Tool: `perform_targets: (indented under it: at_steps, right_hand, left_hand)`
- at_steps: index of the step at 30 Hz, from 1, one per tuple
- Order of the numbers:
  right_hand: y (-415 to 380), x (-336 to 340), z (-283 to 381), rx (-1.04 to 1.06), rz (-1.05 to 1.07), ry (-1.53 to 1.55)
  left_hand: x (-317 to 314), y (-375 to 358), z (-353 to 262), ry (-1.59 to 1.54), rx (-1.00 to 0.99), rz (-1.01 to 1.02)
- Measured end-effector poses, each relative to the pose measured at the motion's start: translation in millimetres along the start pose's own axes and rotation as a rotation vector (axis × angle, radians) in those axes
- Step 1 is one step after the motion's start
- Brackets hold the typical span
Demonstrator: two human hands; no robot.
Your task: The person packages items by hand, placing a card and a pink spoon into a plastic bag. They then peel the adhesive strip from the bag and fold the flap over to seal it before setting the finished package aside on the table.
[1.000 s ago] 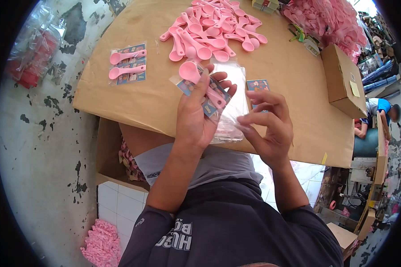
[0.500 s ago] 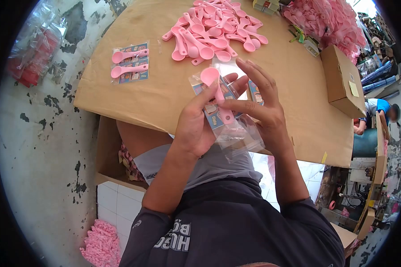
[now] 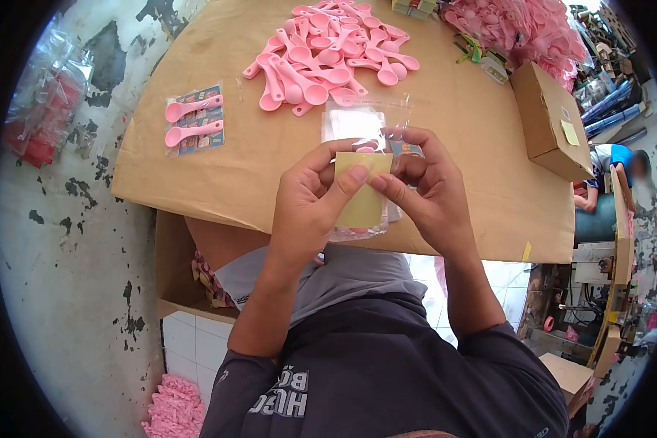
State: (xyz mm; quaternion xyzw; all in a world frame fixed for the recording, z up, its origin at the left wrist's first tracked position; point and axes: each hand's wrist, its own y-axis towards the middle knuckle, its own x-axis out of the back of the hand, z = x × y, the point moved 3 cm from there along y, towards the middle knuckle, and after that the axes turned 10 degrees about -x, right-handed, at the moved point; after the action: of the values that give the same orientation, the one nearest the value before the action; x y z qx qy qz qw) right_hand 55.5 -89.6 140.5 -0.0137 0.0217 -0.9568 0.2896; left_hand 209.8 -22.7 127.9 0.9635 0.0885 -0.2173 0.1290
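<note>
Between both hands is a clear plastic packet with a card (image 3: 359, 204), its plain yellowish back facing up. Bits of pink show past the card's edges; the spoon behind it is mostly hidden. My left hand (image 3: 310, 193) pinches the packet from the left, thumb on the card. From the other side, my right hand (image 3: 434, 197) grips it, with its thumb near the card's upper right corner. Beyond the fingers lie clear bags (image 3: 352, 124) and a partly covered printed card (image 3: 407, 150) on the table.
A heap of pink measuring spoons (image 3: 328, 55) covers the table's far middle. At left lies a packet with two pink spoons (image 3: 194, 120). A cardboard box (image 3: 551, 120) and bagged pink spoons (image 3: 518, 33) stand at right. A co-worker (image 3: 609, 171) sits beyond the table.
The packet has been turned over: the pink spoon and printed front faced up before, and now the yellowish back does. Both thumbs have come together on it.
</note>
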Motion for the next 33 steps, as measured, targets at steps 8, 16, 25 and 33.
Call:
perform_targets:
  at_steps: [8,16,25,33]
  right_hand:
    - [4,39,10,0.088,-0.347,-0.305]
    - [4,17,39,0.712,-0.450,-0.866]
    - [9,6,34,0.845,-0.501,-0.920]
    - [8,14,36,0.718,-0.478,-0.753]
  left_hand:
    - [-1,0,8,0.160,-0.094,-0.057]
    - [-18,-5,6,0.176,-0.059,-0.025]
    - [-22,-14,-1,0.217,0.025,0.072]
    - [-20,-16,-5,0.353,0.040,0.203]
